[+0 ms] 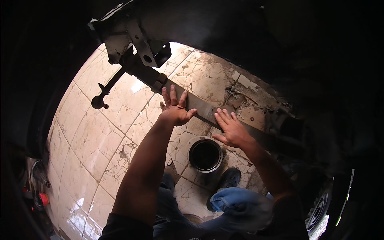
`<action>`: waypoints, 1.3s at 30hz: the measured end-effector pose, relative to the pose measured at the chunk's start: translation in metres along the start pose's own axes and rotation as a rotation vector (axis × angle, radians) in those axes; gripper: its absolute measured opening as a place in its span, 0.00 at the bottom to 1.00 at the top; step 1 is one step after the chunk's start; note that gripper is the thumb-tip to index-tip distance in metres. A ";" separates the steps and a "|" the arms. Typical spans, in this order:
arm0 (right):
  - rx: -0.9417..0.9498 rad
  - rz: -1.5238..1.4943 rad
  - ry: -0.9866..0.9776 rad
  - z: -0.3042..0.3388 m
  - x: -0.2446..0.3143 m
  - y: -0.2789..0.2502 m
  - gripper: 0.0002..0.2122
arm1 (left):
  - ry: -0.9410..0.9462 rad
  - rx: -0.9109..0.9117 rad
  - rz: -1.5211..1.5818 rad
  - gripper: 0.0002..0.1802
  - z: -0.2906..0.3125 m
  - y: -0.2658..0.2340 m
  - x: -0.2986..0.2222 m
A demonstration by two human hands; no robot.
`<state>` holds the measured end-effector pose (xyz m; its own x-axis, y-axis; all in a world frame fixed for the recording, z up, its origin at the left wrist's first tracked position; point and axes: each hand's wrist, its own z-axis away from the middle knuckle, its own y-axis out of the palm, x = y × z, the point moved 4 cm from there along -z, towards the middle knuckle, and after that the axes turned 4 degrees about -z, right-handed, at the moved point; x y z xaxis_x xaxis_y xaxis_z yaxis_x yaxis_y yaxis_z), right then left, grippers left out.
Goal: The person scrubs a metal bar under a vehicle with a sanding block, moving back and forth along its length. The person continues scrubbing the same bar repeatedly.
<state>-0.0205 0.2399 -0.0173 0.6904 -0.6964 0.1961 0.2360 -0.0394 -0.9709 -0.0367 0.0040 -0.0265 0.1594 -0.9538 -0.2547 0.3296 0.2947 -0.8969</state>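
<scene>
A long flat metal bar, which looks like a leaf spring, runs slantwise under a dark vehicle body, from upper left to lower right. My left hand lies against it with the fingers spread. Farther right along the same bar, my right hand rests with its fingers stretched out and the thumb apart. Neither hand grips anything. A metal clip wraps the bar just beyond my left fingertips. The bar's far end meets a bracket with a round hole. Shadow hides its right end.
An open round can, dark inside, stands on the cracked tile floor between my feet. From the bracket a rod with a ball-shaped end hangs to the left. Broken tiles lie beyond the bar. A red object sits far left.
</scene>
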 end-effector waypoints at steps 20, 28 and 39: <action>-0.103 -0.139 0.109 -0.014 -0.016 0.012 0.39 | -0.037 0.032 -0.025 0.54 -0.001 -0.004 0.002; -0.121 0.059 0.224 0.027 -0.001 0.025 0.42 | -0.035 0.036 -0.016 0.54 0.002 -0.005 0.003; 0.014 0.122 0.274 0.037 0.029 0.032 0.50 | -0.024 0.016 0.010 0.53 -0.002 -0.002 0.005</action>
<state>0.0323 0.2453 -0.0374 0.5045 -0.8628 0.0316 0.1728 0.0650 -0.9828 -0.0387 -0.0011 -0.0273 0.1851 -0.9492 -0.2546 0.3429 0.3052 -0.8884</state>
